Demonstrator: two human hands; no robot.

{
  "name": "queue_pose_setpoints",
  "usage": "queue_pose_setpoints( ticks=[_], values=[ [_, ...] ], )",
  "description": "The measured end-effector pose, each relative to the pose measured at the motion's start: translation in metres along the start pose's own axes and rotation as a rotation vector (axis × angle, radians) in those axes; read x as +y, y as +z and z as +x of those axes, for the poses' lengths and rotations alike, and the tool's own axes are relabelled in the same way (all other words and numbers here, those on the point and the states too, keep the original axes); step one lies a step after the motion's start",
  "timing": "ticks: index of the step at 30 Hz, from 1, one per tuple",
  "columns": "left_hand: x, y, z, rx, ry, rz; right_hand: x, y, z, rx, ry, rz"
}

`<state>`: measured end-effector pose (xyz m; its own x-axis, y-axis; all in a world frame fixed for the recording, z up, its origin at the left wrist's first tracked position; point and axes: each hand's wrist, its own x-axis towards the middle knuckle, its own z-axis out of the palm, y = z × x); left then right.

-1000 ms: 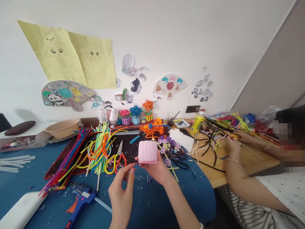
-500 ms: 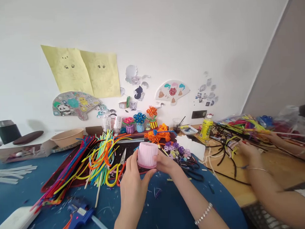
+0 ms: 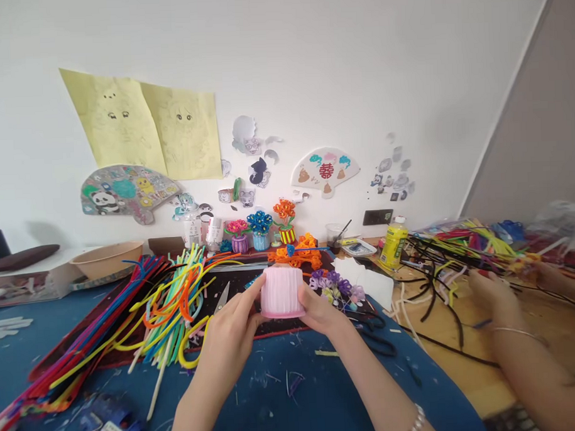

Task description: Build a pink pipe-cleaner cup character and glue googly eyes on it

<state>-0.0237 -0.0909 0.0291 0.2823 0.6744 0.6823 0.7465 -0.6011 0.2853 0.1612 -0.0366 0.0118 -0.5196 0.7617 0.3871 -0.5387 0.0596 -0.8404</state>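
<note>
Between my two hands, above the blue tabletop, is a pink ribbed pot (image 3: 281, 292) with a darker pink rim at its lower edge. My left hand (image 3: 234, 321) grips its left side, fingers along the wall and thumb near the bottom. On the other side my right hand (image 3: 321, 307) closes on the pot's right wall. Behind it lie orange pipe-cleaner flowers (image 3: 298, 253), and purple flowers (image 3: 334, 286) rest just to the right. Scissors (image 3: 222, 297) are partly hidden behind my left hand.
Bundles of coloured pipe cleaners (image 3: 177, 307) spread at left. A blue glue gun (image 3: 109, 426) lies at the front left. Finished flower pots (image 3: 260, 232) stand by the wall. A yellow bottle (image 3: 393, 243) is at right, where a co-worker's hands (image 3: 495, 296) work over black pipe cleaners (image 3: 434, 292).
The pot has been tilted so its rim shows level at the bottom, with my right hand now further round its right side. My view has shifted slightly, and the co-worker's hands have moved.
</note>
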Motion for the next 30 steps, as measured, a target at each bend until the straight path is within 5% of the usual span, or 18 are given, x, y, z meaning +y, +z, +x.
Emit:
queue_pose_setpoints(
  ticks=[8, 18, 24, 30],
  values=[
    [0.008, 0.003, 0.003, -0.147, -0.274, -0.190, -0.003, 0.001, -0.005, 0.071, -0.001, -0.112],
    [0.009, -0.004, 0.003, -0.113, -0.298, -0.352, -0.009, 0.006, -0.009, 0.091, 0.013, -0.126],
    [0.004, -0.013, 0.001, -0.095, -0.310, -0.555, -0.008, 0.008, -0.007, -0.030, 0.011, -0.118],
    [0.001, -0.010, 0.000, -0.063, -0.303, -0.480, -0.001, 0.002, -0.003, 0.129, -0.096, -0.216]
  ],
)
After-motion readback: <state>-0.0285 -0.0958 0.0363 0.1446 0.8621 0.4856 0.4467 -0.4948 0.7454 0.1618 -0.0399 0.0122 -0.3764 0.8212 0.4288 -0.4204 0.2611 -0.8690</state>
